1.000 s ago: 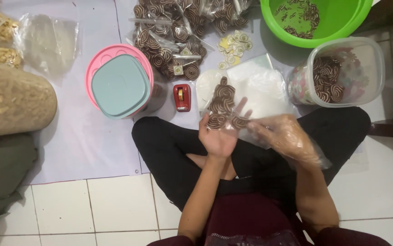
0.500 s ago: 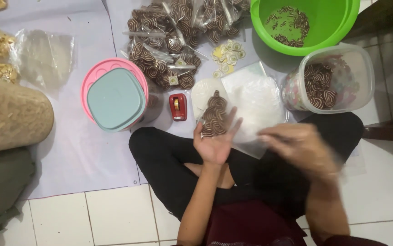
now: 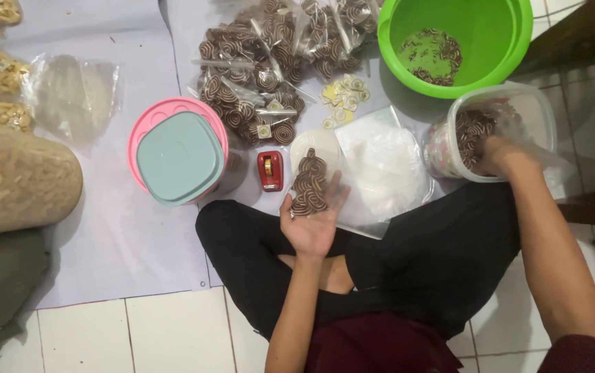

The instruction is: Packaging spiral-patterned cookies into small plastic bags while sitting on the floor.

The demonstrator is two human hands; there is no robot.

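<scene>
The right hand (image 3: 503, 153) has left the lap, where it hovered half a second ago, and now reaches into the clear plastic tub of brown-and-cream spiral cookies (image 3: 511, 103); its fingers are hidden, so its grip cannot be told. The left hand (image 3: 313, 220) stays open, palm up, cradling a small stack of spiral cookies (image 3: 310, 184) above the flat clear plastic bags (image 3: 384, 166), so the stack looks unfinished.
</scene>
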